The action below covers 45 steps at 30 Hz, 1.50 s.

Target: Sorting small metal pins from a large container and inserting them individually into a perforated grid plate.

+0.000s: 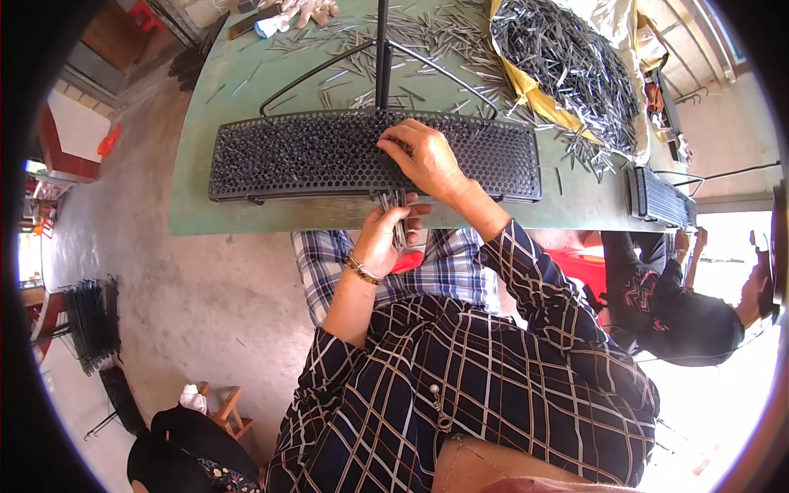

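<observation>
A long black rack (288, 156) with a honeycomb of small round holes lies along the table's near edge. Many holes in its left and middle parts look filled with dark pieces; the right part shows more open holes. Just below its front edge, my left hand (383, 238) is closed round a small bundle of thin grey metal pieces (399, 215). My right hand (426, 156) is over the rack, right of its middle, thumb and fingers pinched together against the holes. Whatever sits between those fingertips is hidden.
Loose metal pieces (436, 37) are strewn over the green table (197, 164). A yellow-edged sack (567, 57) of them lies at the far right. A black metal frame (383, 66) rises behind the rack. Another rack (662, 197) is at right, near a person (690, 320). Gloves (308, 11) lie far left.
</observation>
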Each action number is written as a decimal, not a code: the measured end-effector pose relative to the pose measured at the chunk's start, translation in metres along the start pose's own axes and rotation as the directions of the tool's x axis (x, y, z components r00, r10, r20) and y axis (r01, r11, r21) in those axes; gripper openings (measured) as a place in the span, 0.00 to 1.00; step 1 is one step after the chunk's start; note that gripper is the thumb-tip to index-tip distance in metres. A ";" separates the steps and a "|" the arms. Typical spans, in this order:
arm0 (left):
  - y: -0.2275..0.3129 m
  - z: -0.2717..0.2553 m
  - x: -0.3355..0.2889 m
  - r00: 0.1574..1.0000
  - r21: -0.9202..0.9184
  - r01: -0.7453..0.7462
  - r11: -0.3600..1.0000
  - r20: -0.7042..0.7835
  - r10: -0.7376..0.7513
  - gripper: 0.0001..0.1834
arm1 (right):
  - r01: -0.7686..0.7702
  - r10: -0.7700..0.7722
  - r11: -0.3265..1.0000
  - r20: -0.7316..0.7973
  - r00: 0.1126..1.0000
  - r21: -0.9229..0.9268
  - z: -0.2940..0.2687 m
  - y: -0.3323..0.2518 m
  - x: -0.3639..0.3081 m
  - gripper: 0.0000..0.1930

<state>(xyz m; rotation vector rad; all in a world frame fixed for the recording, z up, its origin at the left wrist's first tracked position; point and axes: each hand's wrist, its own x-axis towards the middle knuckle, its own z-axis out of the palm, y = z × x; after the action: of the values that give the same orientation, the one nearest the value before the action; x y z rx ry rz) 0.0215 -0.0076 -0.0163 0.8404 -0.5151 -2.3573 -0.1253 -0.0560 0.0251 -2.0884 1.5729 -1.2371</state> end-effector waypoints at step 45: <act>0.005 0.008 -0.008 0.994 0.008 -0.051 0.999 0.099 0.050 0.14 | -0.206 0.189 0.976 0.201 0.961 0.071 -0.034 0.001 -0.021 0.09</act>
<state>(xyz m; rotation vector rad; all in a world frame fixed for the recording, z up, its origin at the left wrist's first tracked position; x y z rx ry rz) 0.0231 -0.0047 -0.0045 0.7097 -0.5824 -2.3598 -0.1528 -0.0286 0.0354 -1.8792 1.5622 -0.9875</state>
